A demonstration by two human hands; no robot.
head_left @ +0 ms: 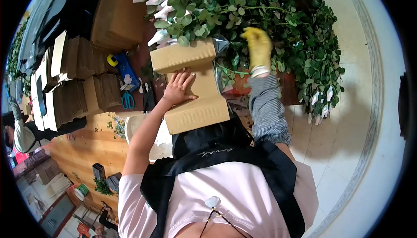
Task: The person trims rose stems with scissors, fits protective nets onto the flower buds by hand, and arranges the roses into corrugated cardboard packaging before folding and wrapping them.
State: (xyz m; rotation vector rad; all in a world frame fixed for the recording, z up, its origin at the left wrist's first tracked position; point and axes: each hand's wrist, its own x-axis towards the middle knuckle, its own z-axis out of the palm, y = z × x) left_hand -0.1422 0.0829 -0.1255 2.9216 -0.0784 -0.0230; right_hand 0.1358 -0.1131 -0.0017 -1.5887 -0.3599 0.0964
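A pale pink shirt [226, 178] and a black apron [158, 190] are nearest. Past them is the brown card [204, 80], with its near and far ends folded. If the left hand [179, 88] pushes too hard, the card might crease in the wrong spot. If the right hand [259, 49] bumps the green leaves [243, 9], some might tear. The card is right under the left hand, which lies flat, fingers spread, gripping nothing. It is left of the right hand, whose gloved fingers look curled but blurry; I can't tell if they hold anything.
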